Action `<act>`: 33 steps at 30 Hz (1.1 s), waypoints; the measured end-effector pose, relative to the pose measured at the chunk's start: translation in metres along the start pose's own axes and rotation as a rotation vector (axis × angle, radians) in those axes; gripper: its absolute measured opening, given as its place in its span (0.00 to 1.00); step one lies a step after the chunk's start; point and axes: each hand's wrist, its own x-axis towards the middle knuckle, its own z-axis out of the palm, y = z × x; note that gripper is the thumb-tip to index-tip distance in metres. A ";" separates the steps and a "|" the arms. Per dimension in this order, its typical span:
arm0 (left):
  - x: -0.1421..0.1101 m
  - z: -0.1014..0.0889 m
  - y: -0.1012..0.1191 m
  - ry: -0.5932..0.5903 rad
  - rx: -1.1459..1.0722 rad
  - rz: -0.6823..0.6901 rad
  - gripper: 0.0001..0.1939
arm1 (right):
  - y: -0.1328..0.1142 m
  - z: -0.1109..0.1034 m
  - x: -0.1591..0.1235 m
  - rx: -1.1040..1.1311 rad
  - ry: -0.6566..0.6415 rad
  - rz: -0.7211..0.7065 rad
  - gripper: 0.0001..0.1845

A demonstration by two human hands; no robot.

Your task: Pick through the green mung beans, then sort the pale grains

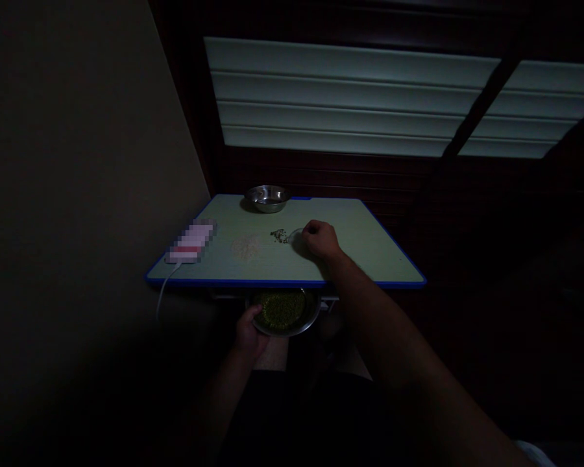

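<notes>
My left hand point(251, 332) grips the left rim of a metal bowl point(299, 332), thumb over the edge, just below the table's front edge. Many small green beans point(281, 308) lie in this bowl. Above the table my right hand point(321, 239) is closed, fingertips pressed together. By those fingertips shows a faint, pale, rounded thing point(294, 236), too dim to name; it seems to be in the fingers. A small pile of dark, mixed grains point(279, 236) lies just left of it. Further left is a spread of whitish grains point(246, 247).
A second metal bowl point(267, 200) stands at the back of the pale green table point(350, 220), which has a blue edge. At the left lies a blurred-out pink device point(192, 241) with a white cable point(161, 295) hanging off the front. A wall rises at left, slatted panels behind.
</notes>
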 end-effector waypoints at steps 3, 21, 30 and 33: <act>0.002 0.000 -0.001 0.006 -0.009 -0.003 0.18 | 0.002 0.002 0.001 0.044 -0.022 -0.011 0.08; 0.001 -0.001 0.000 -0.013 -0.008 -0.009 0.15 | 0.007 0.006 0.003 0.173 -0.016 -0.059 0.08; 0.004 -0.004 -0.001 -0.025 -0.015 0.006 0.21 | 0.007 0.006 0.003 0.186 -0.013 -0.070 0.07; 0.006 -0.005 -0.002 -0.024 -0.018 -0.001 0.23 | 0.008 0.007 0.004 0.196 -0.028 -0.067 0.07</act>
